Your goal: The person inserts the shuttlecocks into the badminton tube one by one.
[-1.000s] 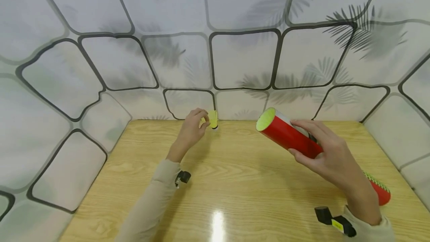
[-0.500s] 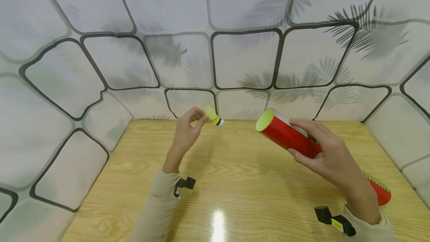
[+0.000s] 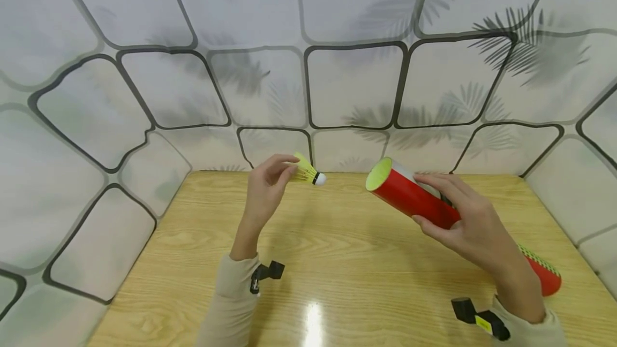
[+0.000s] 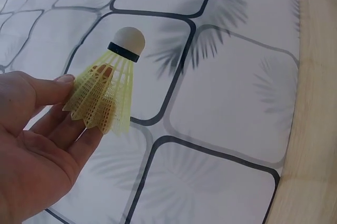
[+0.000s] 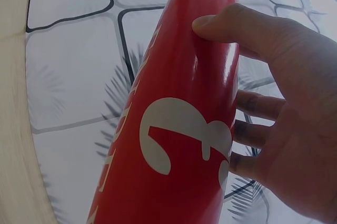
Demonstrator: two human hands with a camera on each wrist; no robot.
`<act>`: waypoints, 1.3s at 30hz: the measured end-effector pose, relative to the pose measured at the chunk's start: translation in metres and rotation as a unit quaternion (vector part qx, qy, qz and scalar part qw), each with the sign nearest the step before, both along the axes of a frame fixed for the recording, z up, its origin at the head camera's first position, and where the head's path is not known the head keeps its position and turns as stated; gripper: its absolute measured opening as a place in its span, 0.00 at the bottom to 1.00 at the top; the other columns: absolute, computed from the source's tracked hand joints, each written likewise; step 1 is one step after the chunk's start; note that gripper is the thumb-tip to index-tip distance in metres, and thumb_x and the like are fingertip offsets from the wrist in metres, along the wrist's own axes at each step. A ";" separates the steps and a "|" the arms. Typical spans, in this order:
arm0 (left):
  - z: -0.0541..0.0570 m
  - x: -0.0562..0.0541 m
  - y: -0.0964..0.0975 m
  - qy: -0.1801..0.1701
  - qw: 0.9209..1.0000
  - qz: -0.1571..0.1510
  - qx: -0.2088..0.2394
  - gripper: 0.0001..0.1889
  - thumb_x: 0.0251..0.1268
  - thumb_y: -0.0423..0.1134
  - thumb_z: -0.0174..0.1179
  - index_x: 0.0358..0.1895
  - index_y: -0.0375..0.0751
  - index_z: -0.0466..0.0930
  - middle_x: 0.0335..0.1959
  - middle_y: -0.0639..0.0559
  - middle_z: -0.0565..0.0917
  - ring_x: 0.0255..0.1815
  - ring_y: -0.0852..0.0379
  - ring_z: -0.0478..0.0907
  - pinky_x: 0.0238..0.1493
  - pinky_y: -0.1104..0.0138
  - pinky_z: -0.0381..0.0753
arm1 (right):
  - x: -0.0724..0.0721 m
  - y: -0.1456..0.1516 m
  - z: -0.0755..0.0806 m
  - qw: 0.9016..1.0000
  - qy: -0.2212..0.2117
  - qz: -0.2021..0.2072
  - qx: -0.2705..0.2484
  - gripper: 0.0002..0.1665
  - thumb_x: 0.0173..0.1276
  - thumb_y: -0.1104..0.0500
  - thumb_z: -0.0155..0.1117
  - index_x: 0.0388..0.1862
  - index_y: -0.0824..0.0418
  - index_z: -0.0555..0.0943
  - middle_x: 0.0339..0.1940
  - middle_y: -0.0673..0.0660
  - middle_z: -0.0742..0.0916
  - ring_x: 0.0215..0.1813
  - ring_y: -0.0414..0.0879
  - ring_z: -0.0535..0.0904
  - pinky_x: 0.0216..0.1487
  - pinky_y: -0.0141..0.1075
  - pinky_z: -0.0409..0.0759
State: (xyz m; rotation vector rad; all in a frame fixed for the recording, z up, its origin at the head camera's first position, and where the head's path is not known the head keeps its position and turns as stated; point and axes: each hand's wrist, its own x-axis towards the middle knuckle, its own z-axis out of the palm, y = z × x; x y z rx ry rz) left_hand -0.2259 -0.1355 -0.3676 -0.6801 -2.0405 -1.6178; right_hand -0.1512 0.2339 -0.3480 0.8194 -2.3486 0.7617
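Note:
My left hand point(image 3: 266, 183) pinches a yellow shuttlecock point(image 3: 306, 171) by its skirt, above the far part of the table. In the left wrist view the white cork of the shuttlecock point(image 4: 129, 42) points away from the palm, and the thumb presses the netted skirt against the fingers. My right hand point(image 3: 469, 218) grips a red tube point(image 3: 409, 197) round its side, tilted with its open end up and to the left. The tube's inside looks yellow-green at the mouth. White lettering on the tube point(image 5: 176, 129) shows in the right wrist view.
A second red tube point(image 3: 544, 274) with a checkered band lies on the wooden table point(image 3: 337, 261) at the right, partly hidden behind my right forearm. A patterned wall covering point(image 3: 354, 87) rises along the table's back and sides.
My left hand has lifted the shuttlecock off the table at the back, and its cork has swung round to point right. The right hand and its tube have hardly moved.

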 end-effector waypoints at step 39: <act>0.020 0.048 0.052 0.108 0.992 -0.059 -0.010 0.10 0.66 0.21 0.65 0.48 0.31 0.86 0.44 0.42 0.89 0.45 0.50 0.88 0.50 0.60 0.87 | 0.005 -0.024 -0.003 1.000 -0.011 0.023 0.003 0.45 0.51 0.61 0.83 0.70 0.51 0.77 0.63 0.49 0.81 0.55 0.45 0.80 0.50 0.19 0.77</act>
